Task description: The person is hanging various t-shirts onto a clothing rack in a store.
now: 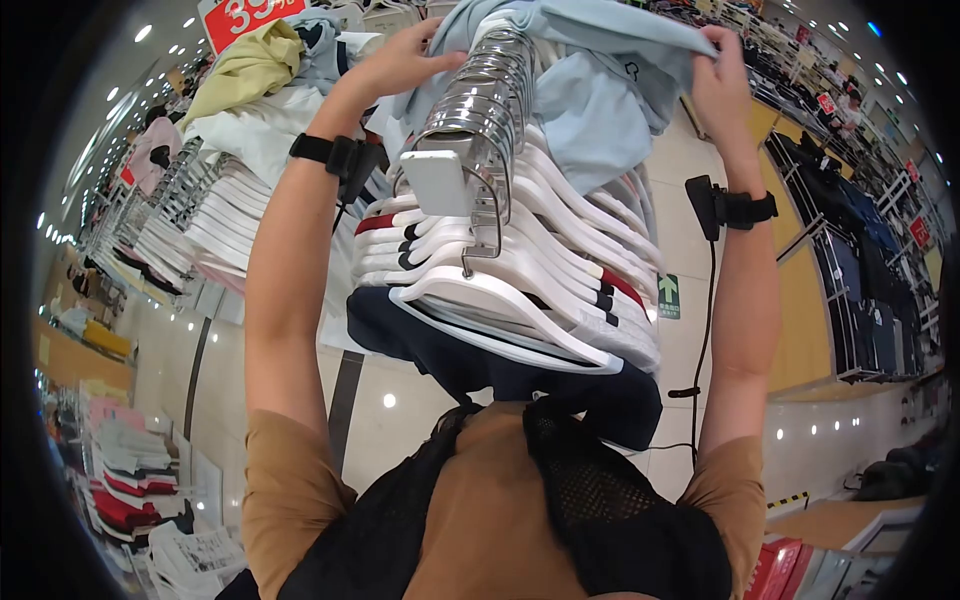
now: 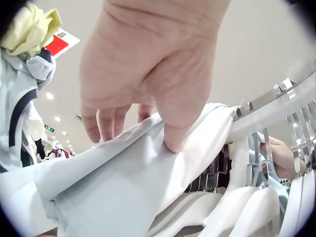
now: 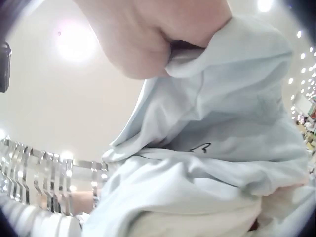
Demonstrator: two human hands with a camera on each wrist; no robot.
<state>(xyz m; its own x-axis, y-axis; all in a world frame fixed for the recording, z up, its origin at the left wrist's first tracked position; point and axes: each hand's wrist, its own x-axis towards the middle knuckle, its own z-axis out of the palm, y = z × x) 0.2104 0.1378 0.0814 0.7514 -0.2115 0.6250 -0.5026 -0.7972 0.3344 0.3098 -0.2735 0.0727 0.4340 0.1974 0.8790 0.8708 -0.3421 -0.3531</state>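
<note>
A light blue garment (image 1: 590,125) with a small dark outlined motif lies draped over the far end of a metal rail (image 1: 462,135). At its left side, my left hand (image 1: 405,62) holds the cloth; in the left wrist view the thumb lies on the near face of the fabric (image 2: 123,182) and the fingers reach behind it. My right hand (image 1: 722,95) pinches the garment's right edge and lifts it. Folds hang from that hand (image 3: 163,39) in the right wrist view. White hangers (image 1: 500,290) hang along the rail, closest to my body.
A dark navy garment (image 1: 410,335) hangs on the nearest hanger. Another rack of white hangers (image 1: 225,225) stands left, with a yellow garment (image 1: 250,70) on top and a red price sign (image 1: 250,18). Dark clothes (image 1: 860,250) hang at right. A cable (image 1: 708,320) runs down from my right wrist.
</note>
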